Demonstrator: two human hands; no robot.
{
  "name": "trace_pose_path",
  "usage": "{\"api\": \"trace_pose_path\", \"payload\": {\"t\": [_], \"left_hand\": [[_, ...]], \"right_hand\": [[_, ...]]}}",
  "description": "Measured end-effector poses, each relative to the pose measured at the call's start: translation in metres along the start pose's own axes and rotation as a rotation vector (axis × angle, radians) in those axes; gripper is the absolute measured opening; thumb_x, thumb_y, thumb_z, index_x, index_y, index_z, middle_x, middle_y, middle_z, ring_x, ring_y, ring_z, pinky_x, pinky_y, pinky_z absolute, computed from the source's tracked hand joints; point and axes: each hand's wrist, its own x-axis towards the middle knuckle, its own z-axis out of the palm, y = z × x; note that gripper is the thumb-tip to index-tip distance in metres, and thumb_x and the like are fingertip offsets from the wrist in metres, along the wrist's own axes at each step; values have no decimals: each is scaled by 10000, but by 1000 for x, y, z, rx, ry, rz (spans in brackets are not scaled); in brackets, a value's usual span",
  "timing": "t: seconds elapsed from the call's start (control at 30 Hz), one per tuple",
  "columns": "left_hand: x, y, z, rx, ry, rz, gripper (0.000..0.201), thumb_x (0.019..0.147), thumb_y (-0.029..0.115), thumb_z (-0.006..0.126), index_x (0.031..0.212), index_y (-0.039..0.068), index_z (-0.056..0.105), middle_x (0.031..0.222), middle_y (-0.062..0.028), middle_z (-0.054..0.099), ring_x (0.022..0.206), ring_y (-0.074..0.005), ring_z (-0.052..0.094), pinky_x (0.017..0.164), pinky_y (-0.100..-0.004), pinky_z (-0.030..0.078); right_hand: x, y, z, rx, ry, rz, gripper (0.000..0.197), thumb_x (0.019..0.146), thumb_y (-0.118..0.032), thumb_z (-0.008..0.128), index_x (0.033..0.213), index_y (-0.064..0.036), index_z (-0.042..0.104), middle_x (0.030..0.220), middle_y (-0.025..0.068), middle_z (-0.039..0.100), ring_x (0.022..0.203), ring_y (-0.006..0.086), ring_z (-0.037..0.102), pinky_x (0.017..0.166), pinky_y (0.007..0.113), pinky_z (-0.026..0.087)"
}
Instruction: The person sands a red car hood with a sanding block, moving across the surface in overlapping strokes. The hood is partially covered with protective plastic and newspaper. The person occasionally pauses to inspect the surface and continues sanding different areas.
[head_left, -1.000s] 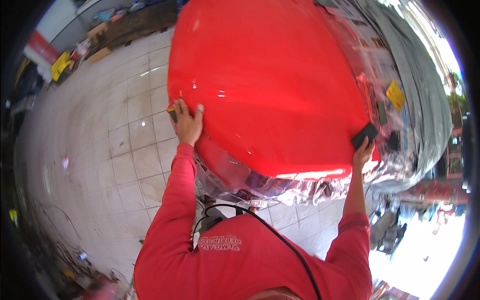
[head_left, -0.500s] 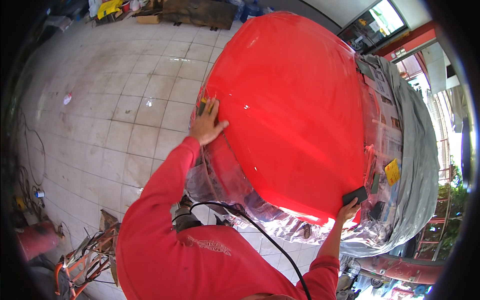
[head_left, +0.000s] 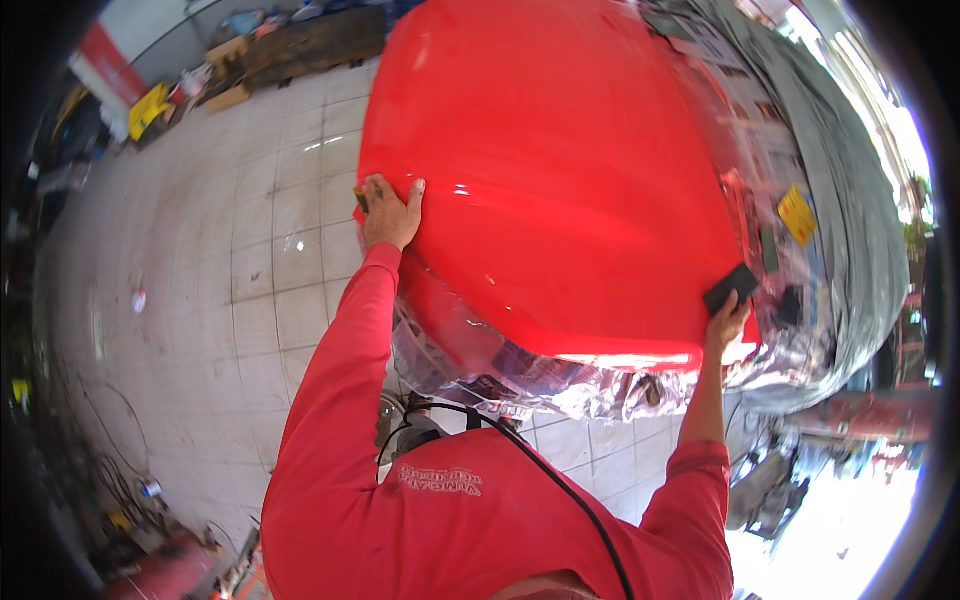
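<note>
A glossy red car hood (head_left: 530,190) stretches out in front of me. My left hand (head_left: 393,212) rests on its left edge, the thumb spread over the red surface. Its fingers bend over a small yellow-and-dark pad (head_left: 361,200), mostly hidden under them. At the hood's near right corner my right hand (head_left: 728,322) grips a flat dark block (head_left: 731,289), which lies against the edge. Clear plastic and newspaper masking (head_left: 480,360) runs along the hood's near side.
A grey cover (head_left: 850,170) drapes the car on the right. A yellow sheet (head_left: 797,214) and a narrow dark green block (head_left: 769,248) lie on the masking there. A black hose (head_left: 540,465) crosses my red shirt. Pale floor tiles (head_left: 275,225) spread to the left, with cables (head_left: 120,480) beyond.
The view has shifted, so the hood and both hands sit higher in it. Both hands stay at the hood's edges, and the dark block is still in my right hand.
</note>
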Motion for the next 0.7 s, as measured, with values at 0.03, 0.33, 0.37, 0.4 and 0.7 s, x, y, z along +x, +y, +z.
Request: {"api": "trace_pose_path", "payload": {"t": [0.03,0.33,0.37,0.4,0.7], "left_hand": [[-5,13,8,80,41,9,1065,980,726,409,1580,-123,177,1656,-326,183,1570,-429,120,1279,-476,155],[-134,213,79,96,-305,890,884,971,646,529,1513,-41,410,1606,-253,358,1529,-420,266,1231,-492,293],[-121,197,55,67,-465,920,830,977,616,546,1536,17,411,1621,-224,354,1532,-403,272,1214,-482,332],[-106,166,40,149,-375,862,776,976,566,580,1572,109,387,1636,-182,348,1529,-397,278,1183,-482,384],[-132,212,61,272,-431,1167,907,949,599,610,1519,-69,384,1579,-260,391,1504,-471,277,1260,-504,244]], "right_hand": [[-2,-13,-5,-24,-65,63,692,1032,-610,465,1365,-10,552,1151,273,702,1004,469,689,832,535,527],[-3,-3,-12,149,-66,9,667,1025,-585,510,1372,-16,545,1166,259,705,1030,452,694,834,517,536],[-5,4,-16,118,-59,21,668,1023,-587,510,1382,-24,540,1168,252,709,1033,443,699,837,513,538],[-5,4,-16,100,-53,27,670,1021,-589,511,1392,-32,535,1170,244,714,1035,435,703,841,508,539],[-17,7,-18,42,7,136,577,1014,-585,526,1341,-110,530,999,173,746,893,428,714,735,523,530]]}}
